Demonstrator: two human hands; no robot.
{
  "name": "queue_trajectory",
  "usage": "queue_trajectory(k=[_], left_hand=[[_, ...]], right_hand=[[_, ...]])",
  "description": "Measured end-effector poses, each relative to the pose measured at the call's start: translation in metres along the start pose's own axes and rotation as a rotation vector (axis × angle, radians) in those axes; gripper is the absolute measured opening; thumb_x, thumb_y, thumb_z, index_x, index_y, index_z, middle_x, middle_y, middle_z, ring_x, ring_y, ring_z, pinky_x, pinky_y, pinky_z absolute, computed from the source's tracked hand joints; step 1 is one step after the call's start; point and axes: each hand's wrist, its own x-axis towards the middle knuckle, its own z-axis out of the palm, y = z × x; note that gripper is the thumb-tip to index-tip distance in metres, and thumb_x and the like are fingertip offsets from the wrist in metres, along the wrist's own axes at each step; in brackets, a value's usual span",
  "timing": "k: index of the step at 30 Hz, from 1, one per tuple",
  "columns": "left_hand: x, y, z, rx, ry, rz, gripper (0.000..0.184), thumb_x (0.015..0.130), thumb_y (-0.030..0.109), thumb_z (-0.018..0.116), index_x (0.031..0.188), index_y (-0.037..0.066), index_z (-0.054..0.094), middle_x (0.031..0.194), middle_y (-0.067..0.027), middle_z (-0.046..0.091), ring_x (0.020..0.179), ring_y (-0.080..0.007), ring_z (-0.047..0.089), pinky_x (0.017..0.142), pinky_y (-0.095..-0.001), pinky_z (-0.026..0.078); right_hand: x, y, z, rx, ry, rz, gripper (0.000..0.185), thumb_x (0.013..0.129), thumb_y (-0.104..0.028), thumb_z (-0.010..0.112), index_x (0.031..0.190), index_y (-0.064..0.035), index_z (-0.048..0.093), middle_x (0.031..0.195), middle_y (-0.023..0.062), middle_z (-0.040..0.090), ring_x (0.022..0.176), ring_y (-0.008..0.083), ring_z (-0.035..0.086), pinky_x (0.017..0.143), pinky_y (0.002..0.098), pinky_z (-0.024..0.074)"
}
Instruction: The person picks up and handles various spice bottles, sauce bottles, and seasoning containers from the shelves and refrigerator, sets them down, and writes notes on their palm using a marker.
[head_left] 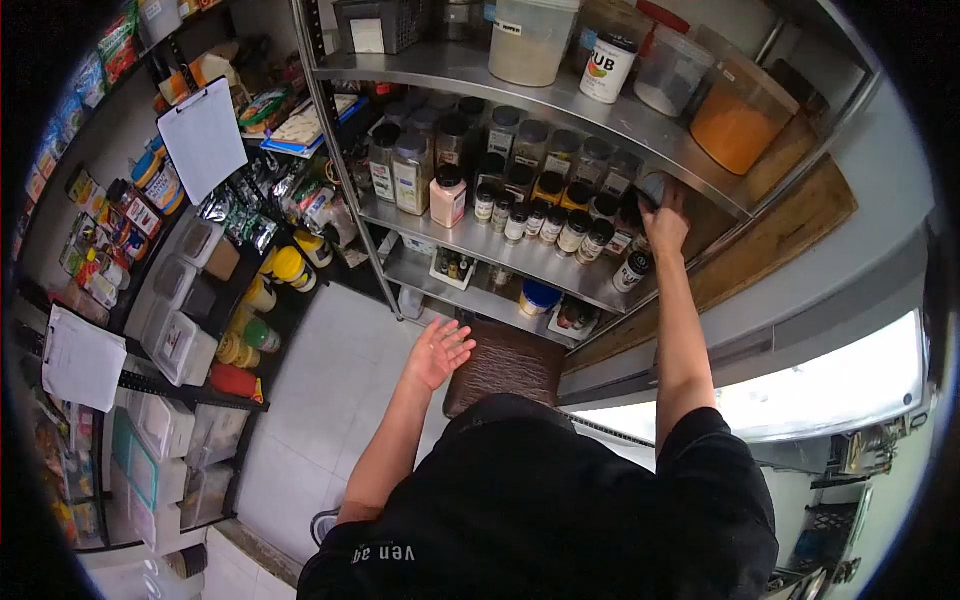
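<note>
My right hand (667,222) reaches to the right end of the middle metal shelf (400,218), its fingers around a container (652,187) that shows only in part. Just below it stands a dark-lidded bottle (631,271). Rows of spice jars (533,143) fill the shelf to the left of that hand, with a jar of pink contents (448,197) near the front edge. My left hand (440,354) hangs in the air over the floor, palm up, fingers apart and holding nothing.
Above, the upper shelf (440,72) bears large tubs, one with orange powder (742,118). A brown stool-like surface (505,365) lies below the shelves. Packed racks with clipboards (203,140) line the left side. A wooden board (790,240) leans at the right.
</note>
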Motion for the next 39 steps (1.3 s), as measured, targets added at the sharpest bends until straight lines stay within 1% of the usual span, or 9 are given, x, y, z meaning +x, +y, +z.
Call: queue_trajectory(k=[5,7,8,12,14,23,31,36,39], left_hand=[[-0.011,0.003,-0.009,0.012,0.094,0.06,0.05,0.095,0.047,0.048,0.127,0.008,0.047,0.123,-0.0135,0.059,0.104,-0.0293,0.061,0.086,-0.0399,0.05],[-0.015,0.004,-0.016,0.007,0.131,0.085,0.051,0.095,0.047,0.047,0.127,0.008,0.046,0.123,-0.0134,0.059,0.104,-0.029,0.06,0.086,-0.0392,0.05],[-0.018,0.005,-0.02,-0.009,0.156,0.1,0.051,0.096,0.047,0.047,0.127,0.007,0.046,0.123,-0.0134,0.059,0.104,-0.0289,0.06,0.086,-0.0388,0.05],[-0.024,0.003,-0.039,-0.069,0.237,0.166,0.051,0.096,0.047,0.047,0.127,0.006,0.047,0.123,-0.0136,0.058,0.103,-0.0289,0.061,0.085,-0.0387,0.05],[-0.026,0.0,-0.045,-0.09,0.253,0.173,0.051,0.095,0.047,0.048,0.126,0.006,0.047,0.121,-0.0135,0.059,0.101,-0.0293,0.061,0.084,-0.0391,0.05],[-0.026,-0.007,-0.043,-0.081,0.292,0.168,0.05,0.095,0.046,0.048,0.127,0.006,0.046,0.121,-0.0135,0.059,0.099,-0.0296,0.062,0.085,-0.0395,0.05],[0.008,-0.01,0.008,-0.042,0.198,0.123,0.047,0.096,0.045,0.047,0.124,0.007,0.049,0.119,-0.0135,0.061,0.097,-0.0287,0.064,0.083,-0.0386,0.051],[0.028,0.012,0.076,0.131,0.024,0.227,0.047,0.097,0.043,0.047,0.128,0.006,0.046,0.118,-0.0144,0.061,0.095,-0.0256,0.064,0.082,-0.0344,0.051],[0.031,0.021,0.096,0.177,0.015,0.267,0.046,0.097,0.042,0.047,0.127,0.006,0.047,0.117,-0.0134,0.061,0.095,-0.0249,0.064,0.081,-0.0351,0.051]], right_hand=[[0.024,0.031,0.056,-0.015,0.175,0.04,0.069,0.079,-0.04,0.072,0.134,-0.0094,0.044,0.134,0.0185,0.049,0.1,0.0396,0.061,0.08,0.0471,0.0513],[0.035,0.052,0.073,0.171,0.178,0.115,0.065,0.078,-0.042,0.073,0.128,-0.0067,0.051,0.128,0.0202,0.056,0.107,0.0392,0.058,0.084,0.0452,0.0496],[0.042,0.063,0.08,0.358,0.053,0.203,0.063,0.077,-0.043,0.073,0.124,-0.0045,0.054,0.122,0.0214,0.06,0.115,0.0364,0.055,0.087,0.0422,0.0481],[0.067,0.084,0.101,0.323,0.055,0.106,0.068,0.076,-0.041,0.075,0.129,-0.0047,0.052,0.128,0.0208,0.056,0.12,0.0349,0.052,0.092,0.0421,0.0451],[0.088,0.085,0.096,0.224,-0.11,0.049,0.068,0.079,-0.037,0.075,0.133,-0.0053,0.049,0.132,0.0188,0.053,0.122,0.0335,0.05,0.099,0.0431,0.0405],[0.097,0.085,0.096,0.208,-0.142,0.083,0.067,0.079,-0.036,0.075,0.133,-0.0048,0.049,0.132,0.0181,0.053,0.122,0.0326,0.05,0.1,0.0425,0.0403],[0.108,0.076,0.093,0.242,-0.133,0.086,0.067,0.079,-0.035,0.075,0.133,-0.0044,0.048,0.132,0.0175,0.053,0.122,0.0318,0.05,0.1,0.0419,0.0401],[0.106,0.074,0.099,0.258,-0.134,0.089,0.066,0.08,-0.034,0.075,0.133,-0.0042,0.048,0.132,0.0171,0.053,0.122,0.0313,0.049,0.1,0.0416,0.04],[0.102,0.078,0.105,0.263,-0.136,0.091,0.066,0.08,-0.033,0.074,0.133,-0.004,0.048,0.132,0.0169,0.053,0.122,0.031,0.049,0.101,0.0414,0.0399]])
